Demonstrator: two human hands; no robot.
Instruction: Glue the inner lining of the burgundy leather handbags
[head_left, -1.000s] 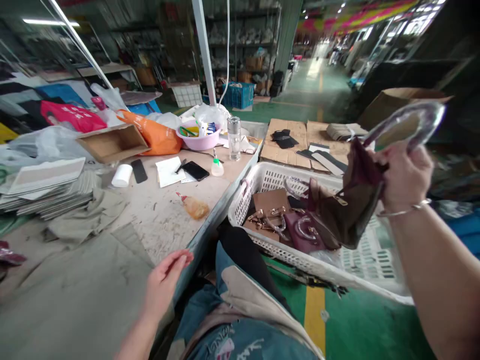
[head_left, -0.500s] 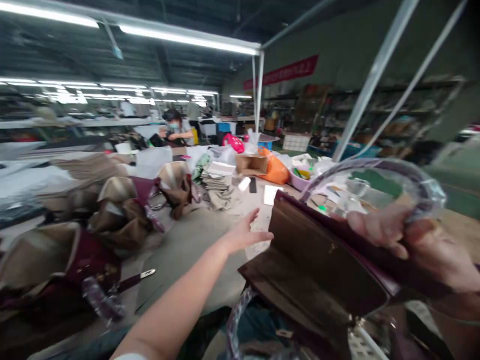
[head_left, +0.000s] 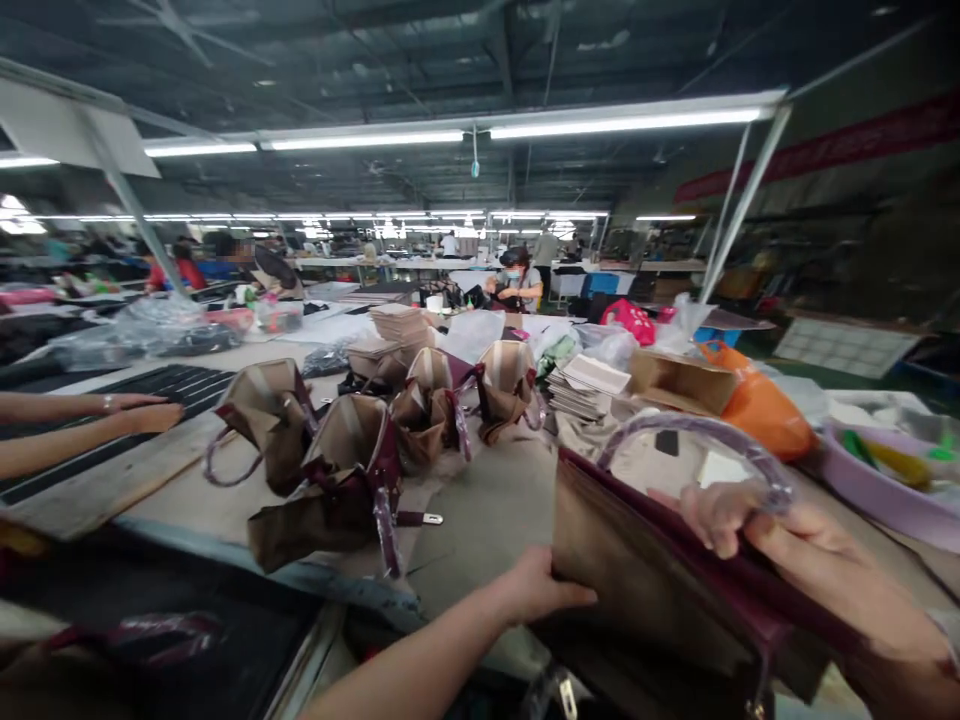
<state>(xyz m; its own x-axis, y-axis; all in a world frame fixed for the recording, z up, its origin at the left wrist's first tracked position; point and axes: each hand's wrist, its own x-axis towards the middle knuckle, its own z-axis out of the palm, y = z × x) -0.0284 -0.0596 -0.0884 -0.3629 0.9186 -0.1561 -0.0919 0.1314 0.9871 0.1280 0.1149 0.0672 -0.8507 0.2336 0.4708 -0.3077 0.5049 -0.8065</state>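
Observation:
I hold a brown and maroon handbag [head_left: 645, 580] low in front of me, over the near edge of the worktable [head_left: 487, 510]. My right hand [head_left: 780, 550] is closed round its plastic-wrapped handle [head_left: 697, 432] near the top edge. My left hand [head_left: 536, 590] grips the bag's lower left corner. Several similar brown bags [head_left: 352, 450] stand and lie on the table beyond, left of my hands.
Another person's two forearms [head_left: 90, 425] rest on the table at far left. Stacked grey sheets [head_left: 585, 385], a cardboard box [head_left: 679, 380], an orange bag [head_left: 757, 410] and a pink basin [head_left: 885, 480] stand at the right. A person sits at a far table [head_left: 514, 285].
My view swung left from the white basket to the worktable. My right hand brought the bag over the table, and my left hand, open before, has taken hold of its corner.

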